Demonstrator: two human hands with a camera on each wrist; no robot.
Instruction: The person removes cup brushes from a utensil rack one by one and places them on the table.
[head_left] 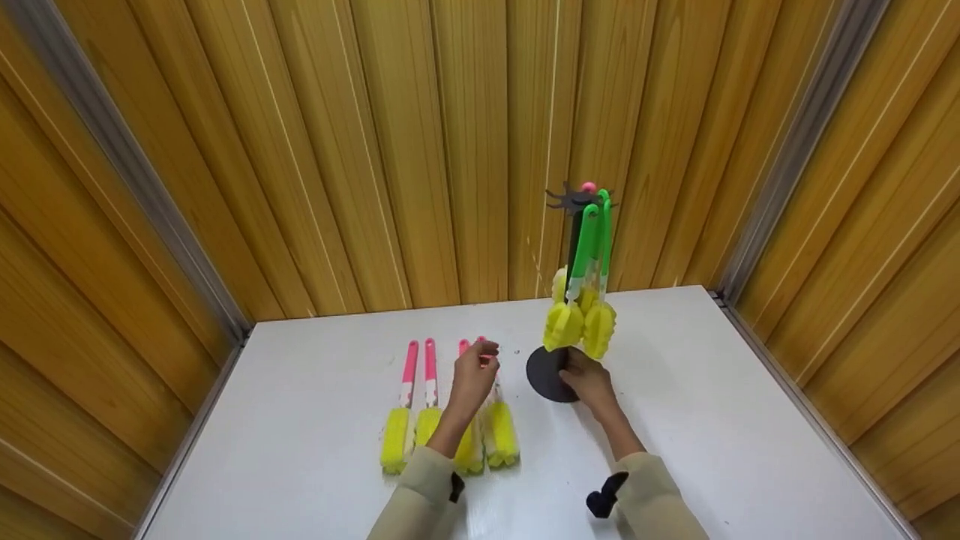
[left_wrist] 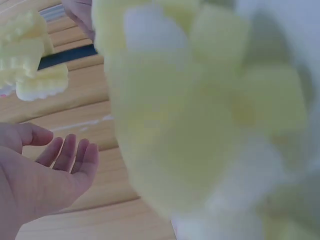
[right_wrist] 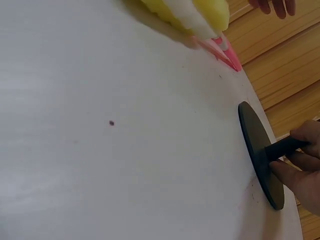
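Observation:
A dark stand with a round base (head_left: 547, 375) and a hooked top (head_left: 574, 198) holds several sponge brushes, green-handled (head_left: 587, 240) with yellow heads (head_left: 562, 326); one pink handle tip (head_left: 589, 187) shows behind. My right hand (head_left: 590, 381) grips the pole low down, fingers round it just above the base (right_wrist: 262, 155) in the right wrist view. Over the pink-handled brushes lying on the table, my left hand (head_left: 474, 375) hovers with relaxed, slightly bent fingers. In the left wrist view that hand (left_wrist: 55, 175) holds nothing, and a yellow head looms blurred close to the camera.
Several pink-handled brushes (head_left: 396, 442) lie side by side on the white table (head_left: 300, 420), left of the stand. Wood-patterned walls (head_left: 405, 150) with metal corner posts enclose the table's back and sides.

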